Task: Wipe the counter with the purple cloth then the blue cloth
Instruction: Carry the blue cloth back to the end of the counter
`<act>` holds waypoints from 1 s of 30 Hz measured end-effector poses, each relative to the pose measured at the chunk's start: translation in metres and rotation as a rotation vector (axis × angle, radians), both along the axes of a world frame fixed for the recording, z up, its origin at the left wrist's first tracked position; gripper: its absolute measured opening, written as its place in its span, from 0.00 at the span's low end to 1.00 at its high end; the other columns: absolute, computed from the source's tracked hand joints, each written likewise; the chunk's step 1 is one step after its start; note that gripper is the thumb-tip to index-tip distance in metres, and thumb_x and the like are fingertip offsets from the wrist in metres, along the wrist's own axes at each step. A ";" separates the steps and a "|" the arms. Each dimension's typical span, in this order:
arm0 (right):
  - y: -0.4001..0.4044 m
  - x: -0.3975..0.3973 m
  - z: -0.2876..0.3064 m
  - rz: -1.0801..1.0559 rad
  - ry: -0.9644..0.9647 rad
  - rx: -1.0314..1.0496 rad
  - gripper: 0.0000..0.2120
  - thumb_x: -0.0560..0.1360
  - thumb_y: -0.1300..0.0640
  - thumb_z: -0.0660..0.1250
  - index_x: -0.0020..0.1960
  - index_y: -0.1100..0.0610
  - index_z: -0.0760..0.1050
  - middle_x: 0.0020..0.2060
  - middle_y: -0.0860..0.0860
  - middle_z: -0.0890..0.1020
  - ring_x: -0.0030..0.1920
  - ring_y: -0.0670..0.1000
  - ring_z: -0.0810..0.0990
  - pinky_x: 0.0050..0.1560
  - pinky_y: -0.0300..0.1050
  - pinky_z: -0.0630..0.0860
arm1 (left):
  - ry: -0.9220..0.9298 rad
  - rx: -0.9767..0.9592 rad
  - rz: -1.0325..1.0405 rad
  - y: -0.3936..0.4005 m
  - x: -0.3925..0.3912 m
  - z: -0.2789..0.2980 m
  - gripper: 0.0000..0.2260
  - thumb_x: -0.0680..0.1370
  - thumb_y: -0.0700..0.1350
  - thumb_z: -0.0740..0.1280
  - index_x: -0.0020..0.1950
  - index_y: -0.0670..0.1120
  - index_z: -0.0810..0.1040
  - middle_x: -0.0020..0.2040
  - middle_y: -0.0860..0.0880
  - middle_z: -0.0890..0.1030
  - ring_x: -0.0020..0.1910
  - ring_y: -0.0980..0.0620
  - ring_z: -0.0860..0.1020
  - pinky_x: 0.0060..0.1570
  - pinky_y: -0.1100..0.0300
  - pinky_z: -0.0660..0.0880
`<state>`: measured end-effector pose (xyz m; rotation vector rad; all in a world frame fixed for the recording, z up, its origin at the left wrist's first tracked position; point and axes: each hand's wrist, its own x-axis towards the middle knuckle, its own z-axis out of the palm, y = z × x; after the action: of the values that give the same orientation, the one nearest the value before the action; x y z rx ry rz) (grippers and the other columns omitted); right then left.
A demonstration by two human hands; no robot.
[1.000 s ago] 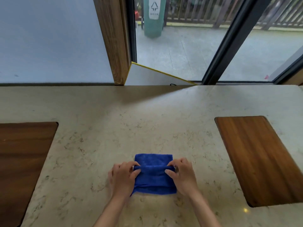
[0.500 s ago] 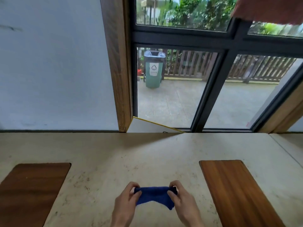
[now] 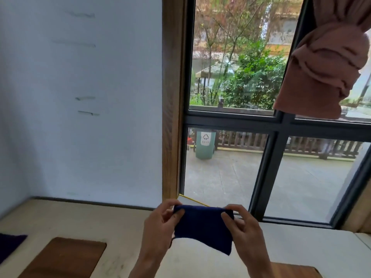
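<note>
The blue cloth (image 3: 202, 227) hangs folded in the air above the pale stone counter (image 3: 124, 223), held by its top corners. My left hand (image 3: 160, 225) pinches the left corner and my right hand (image 3: 245, 227) pinches the right one. A dark purple cloth (image 3: 10, 245) lies on the counter at the far left edge, mostly cut off by the frame.
A wooden inset board (image 3: 66, 257) sits in the counter at lower left, another (image 3: 297, 270) at lower right behind my right forearm. A white wall, a wooden post (image 3: 170, 117) and a dark-framed window stand behind the counter. A knotted pink curtain (image 3: 325, 63) hangs at upper right.
Both hands lifted the blue cloth off the counter and raised it. The view tilted up from the counter toward the wall and window.
</note>
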<state>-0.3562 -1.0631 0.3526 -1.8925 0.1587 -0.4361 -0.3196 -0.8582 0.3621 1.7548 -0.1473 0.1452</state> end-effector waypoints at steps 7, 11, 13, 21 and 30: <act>0.025 0.007 0.027 0.093 -0.095 -0.073 0.07 0.76 0.54 0.73 0.49 0.42 0.80 0.35 0.48 0.89 0.40 0.49 0.86 0.44 0.50 0.84 | -0.027 0.018 0.135 0.038 -0.017 0.022 0.08 0.79 0.43 0.70 0.47 0.56 0.84 0.41 0.57 0.88 0.44 0.59 0.85 0.44 0.67 0.80; 0.069 0.022 0.023 0.274 -0.116 -0.078 0.11 0.74 0.62 0.75 0.47 0.46 0.83 0.34 0.47 0.88 0.37 0.47 0.85 0.38 0.42 0.82 | -0.014 0.032 0.286 0.090 -0.037 0.017 0.07 0.80 0.43 0.68 0.48 0.57 0.81 0.42 0.61 0.87 0.44 0.62 0.84 0.44 0.70 0.80; 0.102 0.026 0.018 0.363 -0.124 -0.050 0.14 0.73 0.66 0.75 0.44 0.46 0.84 0.35 0.45 0.88 0.38 0.45 0.85 0.35 0.35 0.80 | -0.003 0.003 0.379 0.124 -0.051 0.012 0.08 0.79 0.43 0.69 0.47 0.57 0.82 0.39 0.61 0.86 0.39 0.62 0.84 0.37 0.71 0.77; 0.281 0.003 0.016 0.702 -0.159 0.060 0.10 0.73 0.65 0.74 0.46 0.50 0.84 0.39 0.40 0.88 0.41 0.39 0.85 0.36 0.26 0.77 | -0.059 -0.089 0.708 0.281 -0.132 0.012 0.17 0.75 0.34 0.72 0.41 0.59 0.85 0.39 0.59 0.88 0.42 0.59 0.86 0.39 0.68 0.79; 0.501 -0.064 0.001 0.888 -0.143 0.184 0.08 0.69 0.53 0.75 0.48 0.48 0.85 0.42 0.44 0.89 0.44 0.42 0.87 0.38 0.31 0.80 | -0.049 -0.040 0.827 0.485 -0.238 0.013 0.19 0.76 0.36 0.71 0.39 0.62 0.84 0.36 0.62 0.88 0.42 0.59 0.86 0.38 0.70 0.79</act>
<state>-0.4206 -0.5624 0.3535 -1.5543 -0.6930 0.0573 -0.5573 -0.3730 0.3755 1.6786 0.5530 0.7808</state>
